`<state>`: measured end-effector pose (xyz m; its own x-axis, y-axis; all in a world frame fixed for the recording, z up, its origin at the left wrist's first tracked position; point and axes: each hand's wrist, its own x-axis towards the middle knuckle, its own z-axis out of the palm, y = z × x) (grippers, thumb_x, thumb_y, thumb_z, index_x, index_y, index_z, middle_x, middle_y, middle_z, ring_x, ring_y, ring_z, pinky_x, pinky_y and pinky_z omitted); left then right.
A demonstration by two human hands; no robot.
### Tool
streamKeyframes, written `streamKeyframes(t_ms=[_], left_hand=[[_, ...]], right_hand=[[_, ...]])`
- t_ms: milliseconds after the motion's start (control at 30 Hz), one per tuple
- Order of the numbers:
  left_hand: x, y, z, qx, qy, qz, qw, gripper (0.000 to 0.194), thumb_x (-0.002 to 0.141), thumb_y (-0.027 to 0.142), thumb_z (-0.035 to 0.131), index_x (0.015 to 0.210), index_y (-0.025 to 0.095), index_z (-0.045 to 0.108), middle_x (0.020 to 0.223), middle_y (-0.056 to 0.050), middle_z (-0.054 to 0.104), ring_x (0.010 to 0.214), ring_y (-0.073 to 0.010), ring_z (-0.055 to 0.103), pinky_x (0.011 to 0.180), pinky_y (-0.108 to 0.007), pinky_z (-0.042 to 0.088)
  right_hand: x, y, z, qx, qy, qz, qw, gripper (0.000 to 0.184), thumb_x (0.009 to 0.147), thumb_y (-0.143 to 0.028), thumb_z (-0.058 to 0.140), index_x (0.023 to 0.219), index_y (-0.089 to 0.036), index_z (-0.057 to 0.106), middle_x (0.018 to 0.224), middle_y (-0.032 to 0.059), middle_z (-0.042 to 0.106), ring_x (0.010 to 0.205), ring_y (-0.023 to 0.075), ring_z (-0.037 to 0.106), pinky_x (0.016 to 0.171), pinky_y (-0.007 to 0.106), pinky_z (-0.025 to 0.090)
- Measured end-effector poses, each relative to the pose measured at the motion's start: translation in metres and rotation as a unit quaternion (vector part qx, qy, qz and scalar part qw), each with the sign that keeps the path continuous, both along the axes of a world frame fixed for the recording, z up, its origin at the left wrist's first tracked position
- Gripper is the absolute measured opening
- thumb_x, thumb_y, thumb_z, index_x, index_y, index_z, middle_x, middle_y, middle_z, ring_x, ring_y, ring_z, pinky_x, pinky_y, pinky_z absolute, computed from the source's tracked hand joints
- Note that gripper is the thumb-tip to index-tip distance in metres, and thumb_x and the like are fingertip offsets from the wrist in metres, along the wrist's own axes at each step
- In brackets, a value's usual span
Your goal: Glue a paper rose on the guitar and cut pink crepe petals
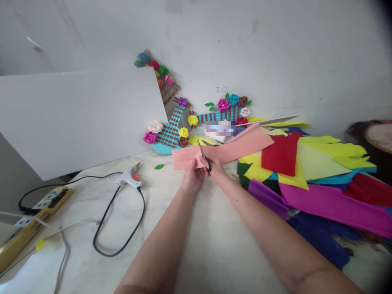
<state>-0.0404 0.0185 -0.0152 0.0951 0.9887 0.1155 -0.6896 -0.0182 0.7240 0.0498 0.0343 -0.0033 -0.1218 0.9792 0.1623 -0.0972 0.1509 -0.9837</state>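
Note:
A long strip of salmon-pink crepe paper (241, 146) stretches from the pile on the right to in front of me. My left hand (192, 178) is closed on the strip's lower edge near its left end. Dark-handled scissors (203, 152) are in my right hand (214, 170), their blades pointing up across the strip. I cannot tell how far any cut runs. Behind the strip stand guitar-shaped decorations with paper flowers, one a blue guitar (170, 132) and another lying sideways (219, 115).
A white glue gun (127, 179) with a looping black cord lies left of my hands. Farther left is a wooden power strip (36, 220) with cables. A large white board (79, 122) leans behind. Coloured paper sheets (337, 204) are heaped at the right.

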Motion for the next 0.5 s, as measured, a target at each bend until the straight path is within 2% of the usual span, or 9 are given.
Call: streamKeyframes(t_ms=[133,267,367,433,500], left_hand=[[0.0,0.0,0.0,-0.031,-0.002,0.017,0.999,0.035,0.081,0.043,0.052,0.069,0.01,0.059,0.051,-0.005,0.057,0.041,-0.0119,0.051,0.047,-0.025,0.041],[-0.005,0.003,-0.002,-0.043,-0.004,0.041,0.998,0.037,0.083,0.044,0.047,0.081,0.01,0.062,0.052,-0.005,0.058,0.042,-0.0128,0.051,0.046,-0.025,0.043],[-0.011,0.008,-0.003,-0.053,-0.031,0.169,0.984,0.027,0.085,0.033,0.046,0.087,0.011,0.062,0.07,-0.008,0.066,0.062,-0.0155,0.062,0.06,-0.026,0.05],[-0.016,0.012,-0.003,-0.078,-0.041,0.277,0.957,0.02,0.085,0.027,0.047,0.088,0.013,0.06,0.08,-0.009,0.068,0.073,-0.0163,0.065,0.069,-0.027,0.051],[-0.022,0.016,-0.002,-0.105,-0.041,0.353,0.929,0.018,0.085,0.026,0.048,0.09,0.013,0.059,0.081,-0.009,0.068,0.075,-0.0168,0.065,0.071,-0.028,0.052]], right_hand=[[-0.002,-0.003,0.001,-0.006,0.004,-0.006,1.0,0.041,0.065,-0.052,0.066,0.052,-0.018,0.046,0.037,-0.0063,0.042,0.033,0.0062,0.038,0.036,0.02,0.03],[-0.001,-0.003,0.005,-0.017,0.026,0.02,0.999,0.035,0.061,-0.047,0.07,0.069,-0.018,0.053,0.043,-0.0069,0.049,0.033,0.0077,0.043,0.034,0.02,0.034],[0.001,-0.001,0.006,-0.027,0.022,0.019,0.999,0.036,0.056,-0.041,0.074,0.078,-0.018,0.056,0.047,-0.006,0.053,0.035,0.0092,0.046,0.035,0.022,0.039],[0.002,0.001,0.006,-0.027,-0.01,0.014,0.999,0.034,0.054,-0.04,0.075,0.074,-0.018,0.058,0.048,-0.0045,0.054,0.037,0.0103,0.048,0.037,0.023,0.04],[0.003,0.001,0.005,-0.02,-0.047,0.013,0.999,0.03,0.053,-0.039,0.075,0.07,-0.019,0.061,0.052,-0.0025,0.057,0.043,0.0126,0.052,0.042,0.024,0.041]])
